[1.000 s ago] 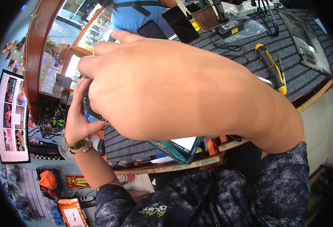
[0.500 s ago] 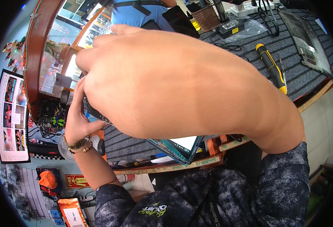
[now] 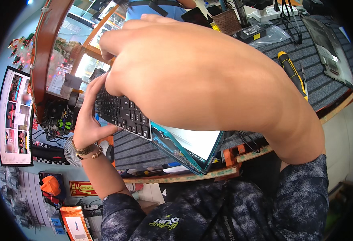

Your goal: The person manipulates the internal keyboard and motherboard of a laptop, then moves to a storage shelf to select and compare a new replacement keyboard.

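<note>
A small woven basket stands at the far edge of the worktop, its contents too small to tell; beside it lies a clear plastic bag next to a dark flat box.

The right hand fills the middle of the view, close to the camera, curled over the top of a black laptop keyboard; its fingertips are hidden behind the hand itself, so I cannot tell how tightly it grips. The left hand (a gold watch and a bead bracelet on its wrist) is closed on the keyboard's left end, thumb on the near side and fingers stretched up along the edge. The keyboard is held tilted above the worktop's near edge, and below it shows a teal-edged panel with a white face.

The worktop is covered with a grey ribbed mat; on it lie a yellow-and-black screwdriver, a flat dark panel to the right and black cables further back. To the left hang a wall poster, a small fan and a red-framed glass case.
</note>
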Demonstrator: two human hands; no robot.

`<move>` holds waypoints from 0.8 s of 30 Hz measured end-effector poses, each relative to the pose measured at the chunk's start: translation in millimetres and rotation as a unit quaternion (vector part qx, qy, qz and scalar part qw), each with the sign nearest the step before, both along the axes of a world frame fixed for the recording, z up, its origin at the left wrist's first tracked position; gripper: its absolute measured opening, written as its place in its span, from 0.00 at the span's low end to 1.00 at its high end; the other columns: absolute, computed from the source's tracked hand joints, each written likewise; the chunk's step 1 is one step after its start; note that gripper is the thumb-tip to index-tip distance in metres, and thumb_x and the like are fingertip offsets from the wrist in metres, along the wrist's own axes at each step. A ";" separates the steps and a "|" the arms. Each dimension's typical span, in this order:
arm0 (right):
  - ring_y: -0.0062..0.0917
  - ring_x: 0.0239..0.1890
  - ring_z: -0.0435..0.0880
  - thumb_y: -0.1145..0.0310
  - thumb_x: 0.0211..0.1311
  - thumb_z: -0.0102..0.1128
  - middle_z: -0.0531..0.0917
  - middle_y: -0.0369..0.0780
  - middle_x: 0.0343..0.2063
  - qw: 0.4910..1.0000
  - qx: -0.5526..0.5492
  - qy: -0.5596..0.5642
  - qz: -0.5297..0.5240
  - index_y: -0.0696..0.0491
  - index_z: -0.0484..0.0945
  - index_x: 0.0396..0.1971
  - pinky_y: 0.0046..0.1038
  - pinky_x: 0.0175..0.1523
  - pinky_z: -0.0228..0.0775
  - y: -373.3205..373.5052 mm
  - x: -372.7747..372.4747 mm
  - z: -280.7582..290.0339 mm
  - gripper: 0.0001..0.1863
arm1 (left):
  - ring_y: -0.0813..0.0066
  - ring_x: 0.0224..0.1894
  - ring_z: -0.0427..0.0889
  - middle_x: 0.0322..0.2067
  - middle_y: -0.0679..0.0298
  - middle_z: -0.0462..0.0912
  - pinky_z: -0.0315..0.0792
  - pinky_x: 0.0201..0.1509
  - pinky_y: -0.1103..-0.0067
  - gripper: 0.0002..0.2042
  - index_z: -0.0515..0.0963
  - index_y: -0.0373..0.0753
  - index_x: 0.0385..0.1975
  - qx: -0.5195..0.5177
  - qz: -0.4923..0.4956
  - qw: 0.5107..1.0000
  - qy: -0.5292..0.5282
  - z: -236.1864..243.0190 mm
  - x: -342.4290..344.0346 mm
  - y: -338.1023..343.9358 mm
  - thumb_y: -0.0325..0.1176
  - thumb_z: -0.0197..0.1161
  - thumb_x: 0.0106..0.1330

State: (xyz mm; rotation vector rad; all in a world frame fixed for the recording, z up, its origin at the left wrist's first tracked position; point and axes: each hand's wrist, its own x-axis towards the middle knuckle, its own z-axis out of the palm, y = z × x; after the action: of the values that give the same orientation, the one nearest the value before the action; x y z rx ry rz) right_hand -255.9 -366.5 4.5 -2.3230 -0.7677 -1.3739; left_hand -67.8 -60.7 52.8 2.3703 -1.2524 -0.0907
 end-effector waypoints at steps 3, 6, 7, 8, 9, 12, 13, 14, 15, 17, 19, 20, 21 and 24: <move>0.39 0.48 0.88 0.72 0.61 0.68 0.86 0.43 0.39 1.000 0.000 -0.018 -0.001 0.58 0.89 0.29 0.39 0.58 0.79 2.4 8.2 -4.0 0.06 | 0.53 0.83 0.70 0.79 0.49 0.71 0.60 0.87 0.61 0.60 0.69 0.33 0.84 -0.018 0.003 1.000 0.021 0.2 -2.7 -1.6 0.32 0.83 0.40; 0.39 0.48 0.88 0.72 0.61 0.68 0.87 0.43 0.40 1.000 0.004 -0.026 -0.003 0.57 0.89 0.30 0.38 0.57 0.79 3.9 13.2 -8.0 0.05 | 0.53 0.83 0.70 0.79 0.49 0.71 0.60 0.87 0.62 0.59 0.69 0.33 0.84 -0.018 -0.015 1.000 -0.002 -0.9 -1.6 -1.3 0.32 0.83 0.39; 0.38 0.48 0.87 0.72 0.61 0.68 0.87 0.43 0.40 1.000 0.006 -0.029 -0.004 0.57 0.89 0.30 0.37 0.56 0.79 3.9 14.3 -9.7 0.05 | 0.53 0.83 0.70 0.79 0.50 0.71 0.60 0.87 0.62 0.59 0.69 0.33 0.84 -0.016 -0.020 1.000 -0.007 -1.5 -0.2 -2.0 0.32 0.83 0.39; 0.38 0.48 0.87 0.72 0.61 0.68 0.87 0.43 0.40 0.999 0.009 -0.032 -0.003 0.57 0.89 0.30 0.37 0.55 0.79 3.2 15.7 -11.1 0.05 | 0.53 0.83 0.70 0.79 0.50 0.71 0.60 0.87 0.62 0.60 0.69 0.33 0.84 -0.016 -0.023 1.000 -0.011 -1.0 -0.2 -1.5 0.32 0.83 0.39; 0.38 0.48 0.87 0.72 0.61 0.68 0.87 0.43 0.40 0.999 0.013 -0.031 0.003 0.56 0.89 0.31 0.37 0.55 0.79 4.3 15.7 -11.1 0.05 | 0.53 0.83 0.70 0.79 0.50 0.71 0.59 0.88 0.61 0.60 0.69 0.33 0.84 -0.016 -0.024 1.000 -0.013 -1.2 -1.1 -1.3 0.32 0.83 0.39; 0.33 0.41 0.87 0.71 0.58 0.72 0.87 0.39 0.35 0.999 0.007 -0.030 0.017 0.53 0.87 0.27 0.33 0.45 0.79 0.9 14.3 -9.6 0.03 | 0.53 0.83 0.70 0.79 0.50 0.72 0.59 0.88 0.61 0.60 0.69 0.33 0.83 -0.014 -0.026 0.999 -0.016 -1.7 -1.8 -1.7 0.33 0.82 0.38; 0.32 0.42 0.87 0.70 0.58 0.73 0.88 0.39 0.35 1.000 -0.013 -0.024 0.001 0.52 0.87 0.27 0.34 0.45 0.79 1.9 16.2 -10.4 0.03 | 0.53 0.83 0.70 0.79 0.50 0.72 0.58 0.88 0.61 0.60 0.69 0.33 0.83 -0.016 -0.026 0.999 -0.015 -2.6 -0.6 -0.7 0.33 0.82 0.38; 0.32 0.42 0.87 0.69 0.57 0.73 0.88 0.38 0.35 0.999 -0.033 -0.018 -0.016 0.51 0.87 0.27 0.34 0.45 0.78 2.9 18.0 -11.0 0.04 | 0.53 0.83 0.69 0.79 0.50 0.72 0.58 0.88 0.61 0.60 0.69 0.33 0.83 -0.016 -0.026 0.999 -0.014 -3.9 0.8 0.1 0.33 0.82 0.38; 0.32 0.42 0.87 0.67 0.55 0.74 0.88 0.38 0.34 0.998 -0.013 -0.058 -0.025 0.48 0.88 0.25 0.36 0.46 0.78 5.9 21.9 -13.3 0.04 | 0.53 0.83 0.69 0.79 0.50 0.72 0.58 0.88 0.61 0.60 0.69 0.32 0.83 -0.015 -0.026 0.999 -0.014 -3.0 0.0 -0.6 0.33 0.82 0.38; 0.33 0.42 0.86 0.65 0.54 0.76 0.88 0.37 0.32 0.995 0.007 -0.097 -0.036 0.46 0.88 0.24 0.37 0.46 0.78 5.3 23.6 -19.6 0.04 | 0.53 0.83 0.69 0.79 0.50 0.72 0.57 0.89 0.61 0.60 0.69 0.32 0.83 -0.014 -0.022 1.000 -0.015 -1.9 -0.4 -1.2 0.34 0.82 0.38; 0.36 0.39 0.86 0.64 0.53 0.76 0.87 0.39 0.29 0.997 0.017 -0.077 -0.013 0.45 0.89 0.23 0.39 0.44 0.78 5.0 20.5 -18.8 0.04 | 0.52 0.84 0.69 0.79 0.50 0.72 0.57 0.89 0.61 0.60 0.69 0.32 0.83 -0.013 -0.018 1.000 -0.015 -3.6 -0.1 -0.7 0.34 0.82 0.37; 0.37 0.38 0.86 0.64 0.53 0.76 0.86 0.39 0.28 0.997 0.020 -0.069 -0.005 0.45 0.90 0.23 0.40 0.43 0.78 5.2 19.7 -18.3 0.03 | 0.52 0.84 0.69 0.79 0.50 0.72 0.57 0.89 0.61 0.60 0.69 0.32 0.83 -0.013 -0.016 1.000 -0.015 -4.5 0.6 -1.2 0.34 0.81 0.37; 0.37 0.36 0.86 0.65 0.54 0.75 0.85 0.40 0.26 0.999 0.029 -0.041 0.010 0.45 0.90 0.23 0.40 0.41 0.78 5.7 19.7 -17.2 0.04 | 0.52 0.84 0.69 0.79 0.50 0.72 0.56 0.89 0.61 0.60 0.69 0.32 0.83 -0.013 -0.011 1.000 -0.015 -3.1 0.0 -0.8 0.34 0.81 0.37; 0.38 0.34 0.86 0.65 0.54 0.75 0.85 0.41 0.25 0.999 0.034 -0.010 0.026 0.46 0.90 0.23 0.41 0.40 0.77 2.7 18.2 -13.9 0.04 | 0.52 0.84 0.68 0.79 0.50 0.72 0.56 0.90 0.61 0.61 0.69 0.32 0.83 -0.012 0.003 1.000 -0.008 -1.7 -2.1 -0.1 0.35 0.82 0.37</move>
State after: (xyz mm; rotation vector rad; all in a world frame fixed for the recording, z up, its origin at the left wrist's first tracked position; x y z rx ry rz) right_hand -237.7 -363.8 -9.4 -2.2249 -0.7684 -1.3806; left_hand -69.8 -60.8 51.1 2.3591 -1.2458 -0.0543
